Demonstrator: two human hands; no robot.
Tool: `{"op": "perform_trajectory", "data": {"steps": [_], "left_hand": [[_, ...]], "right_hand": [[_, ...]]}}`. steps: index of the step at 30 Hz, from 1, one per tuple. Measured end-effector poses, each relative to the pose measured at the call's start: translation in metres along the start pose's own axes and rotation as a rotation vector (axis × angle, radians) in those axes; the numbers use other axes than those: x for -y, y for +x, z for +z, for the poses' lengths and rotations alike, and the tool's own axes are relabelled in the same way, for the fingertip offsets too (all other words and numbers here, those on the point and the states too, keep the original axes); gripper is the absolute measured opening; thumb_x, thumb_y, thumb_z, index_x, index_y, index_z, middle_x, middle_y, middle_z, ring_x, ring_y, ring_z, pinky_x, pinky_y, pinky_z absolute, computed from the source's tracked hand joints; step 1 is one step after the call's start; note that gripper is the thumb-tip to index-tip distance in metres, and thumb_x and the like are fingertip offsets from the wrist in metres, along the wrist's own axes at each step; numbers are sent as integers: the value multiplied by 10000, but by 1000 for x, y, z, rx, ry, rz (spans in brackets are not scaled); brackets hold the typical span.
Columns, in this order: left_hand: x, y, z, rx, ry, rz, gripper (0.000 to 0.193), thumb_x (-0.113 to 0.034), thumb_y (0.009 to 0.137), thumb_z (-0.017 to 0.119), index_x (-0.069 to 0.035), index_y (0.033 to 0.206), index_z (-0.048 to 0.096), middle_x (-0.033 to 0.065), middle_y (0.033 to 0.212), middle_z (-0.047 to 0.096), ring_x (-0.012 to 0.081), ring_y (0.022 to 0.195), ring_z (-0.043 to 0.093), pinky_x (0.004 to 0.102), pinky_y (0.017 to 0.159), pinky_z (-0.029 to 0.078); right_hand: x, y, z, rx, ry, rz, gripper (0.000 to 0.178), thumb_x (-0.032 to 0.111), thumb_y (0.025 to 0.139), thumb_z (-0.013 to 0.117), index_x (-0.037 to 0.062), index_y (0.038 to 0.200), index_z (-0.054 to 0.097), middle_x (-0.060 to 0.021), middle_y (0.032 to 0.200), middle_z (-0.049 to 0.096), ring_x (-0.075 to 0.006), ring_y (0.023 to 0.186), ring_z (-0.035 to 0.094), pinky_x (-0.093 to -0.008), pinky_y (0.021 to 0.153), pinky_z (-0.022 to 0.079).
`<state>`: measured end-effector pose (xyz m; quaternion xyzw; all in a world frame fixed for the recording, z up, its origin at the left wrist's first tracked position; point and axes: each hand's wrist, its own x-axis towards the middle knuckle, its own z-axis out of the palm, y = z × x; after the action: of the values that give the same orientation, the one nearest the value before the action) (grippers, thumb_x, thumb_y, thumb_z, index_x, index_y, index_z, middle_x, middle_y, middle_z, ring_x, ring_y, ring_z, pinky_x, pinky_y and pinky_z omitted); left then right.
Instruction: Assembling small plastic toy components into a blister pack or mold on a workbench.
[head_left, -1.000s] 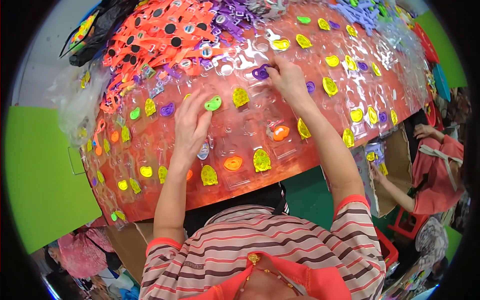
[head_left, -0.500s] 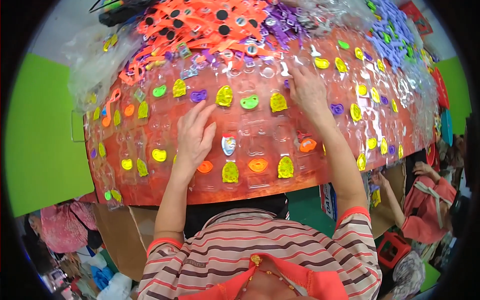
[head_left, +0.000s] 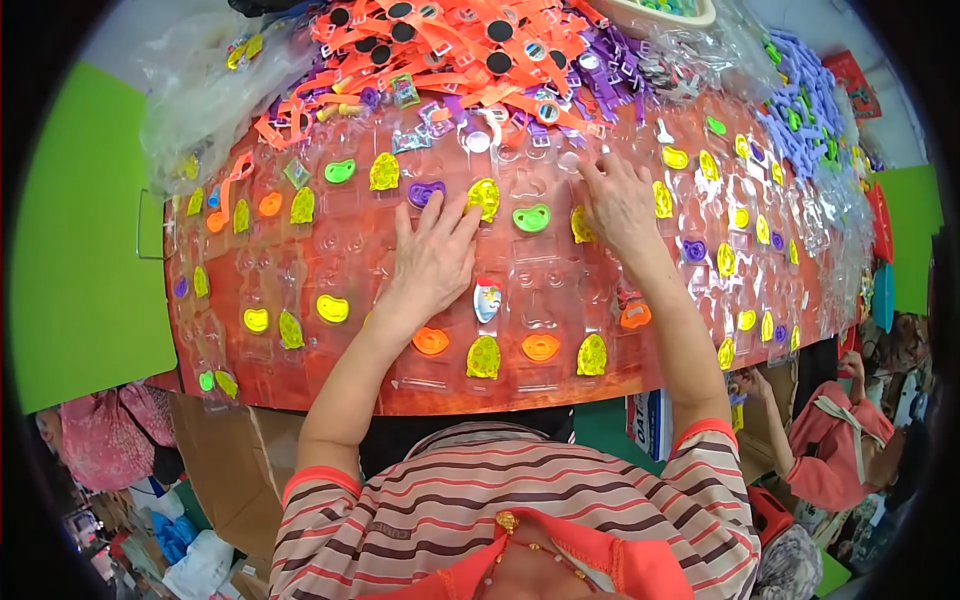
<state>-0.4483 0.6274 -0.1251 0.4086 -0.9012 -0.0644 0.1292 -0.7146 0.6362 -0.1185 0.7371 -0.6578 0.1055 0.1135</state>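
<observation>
Beside left hand (head_left: 437, 262), purple pacifier (head_left: 424, 191), yellow toy (head_left: 486, 196)

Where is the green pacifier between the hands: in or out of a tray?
In: the green pacifier lies within the clear plastic tray, whose moulded edges show around it.

The person wears a short-sleeved polo shirt (head_left: 450, 495), beige with horizontal stripes in dark brown and coral red. Its open collar (head_left: 610, 550) is solid coral, and matching bands (head_left: 318, 477) edge the left sleeve (head_left: 318, 515) and right sleeve (head_left: 708, 470). Dark lettering (head_left: 390, 531) marks the chest. A beaded necklace (head_left: 535, 547) carries a gold-coloured pendant (head_left: 508, 521). Black cloth (head_left: 400, 442) shows below the hem. The left hand (head_left: 435, 255) and right hand (head_left: 622, 208) are bare.
</observation>
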Motion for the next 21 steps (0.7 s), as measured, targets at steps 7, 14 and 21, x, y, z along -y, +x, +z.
{"op": "perform_trajectory", "data": {"steps": [7, 14, 21], "left_hand": [[1, 5, 0, -63, -40, 22, 391, -185, 838, 553, -67, 1211, 542, 114, 1278, 495, 304, 1208, 435, 609, 989, 252], [21, 39, 10, -100, -21, 39, 395, -175, 836, 557, -71, 1216, 530, 99, 1306, 489, 317, 1232, 423, 591, 1025, 240], [22, 39, 9, -106, 37, 64, 382, -220, 826, 558, -54, 1170, 551, 93, 1247, 524, 295, 1179, 456, 611, 1018, 215]], "right_hand": [[26, 23, 10, -140, 89, -153, 191, 206, 796, 595, 72, 931, 612, -107, 953, 584, -248, 859, 583, -386, 718, 405], [29, 29, 12, -90, 22, -133, 224, 206, 823, 597, 100, 1020, 598, -73, 878, 558, -236, 840, 570, -381, 716, 400], [29, 29, 11, -107, -20, -128, 210, 218, 822, 600, 94, 991, 602, -75, 865, 554, -230, 844, 567, -383, 748, 398]]}}
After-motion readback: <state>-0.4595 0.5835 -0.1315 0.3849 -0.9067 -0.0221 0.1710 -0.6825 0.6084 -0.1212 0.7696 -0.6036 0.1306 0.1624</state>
